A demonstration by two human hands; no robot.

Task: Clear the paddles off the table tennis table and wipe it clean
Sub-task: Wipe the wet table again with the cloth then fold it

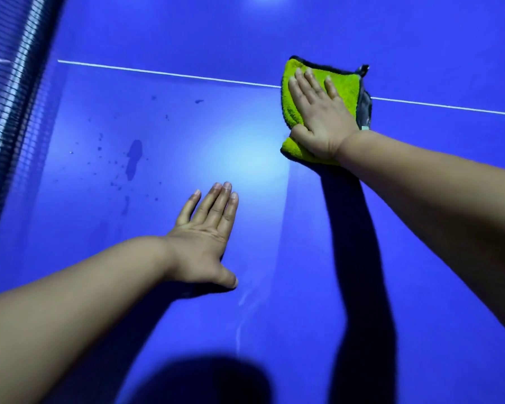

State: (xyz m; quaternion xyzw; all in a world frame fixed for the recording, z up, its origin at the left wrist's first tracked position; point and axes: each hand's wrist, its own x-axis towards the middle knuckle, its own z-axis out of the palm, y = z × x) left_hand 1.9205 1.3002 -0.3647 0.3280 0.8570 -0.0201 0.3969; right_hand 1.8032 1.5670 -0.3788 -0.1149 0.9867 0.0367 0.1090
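On the blue desk (405, 42), astride the white centre line (169, 74), your right hand (318, 121) presses flat with straight fingers on a lime-green microfibre cloth (347, 88) edged in grey. Your left hand (204, 237) lies nearer you, open and flat on the bare surface, holding nothing. Dark splashes and a smear (134, 158) lie between it and the net (9, 112) at the left. A light glare (245, 161) shines between your hands.

Bright light from above leaves a pale glare patch (245, 161) on the glossy blue tabletop (420, 39), long dark shadows fall toward the viewer, and the net (9, 112) at left is softly blurred.
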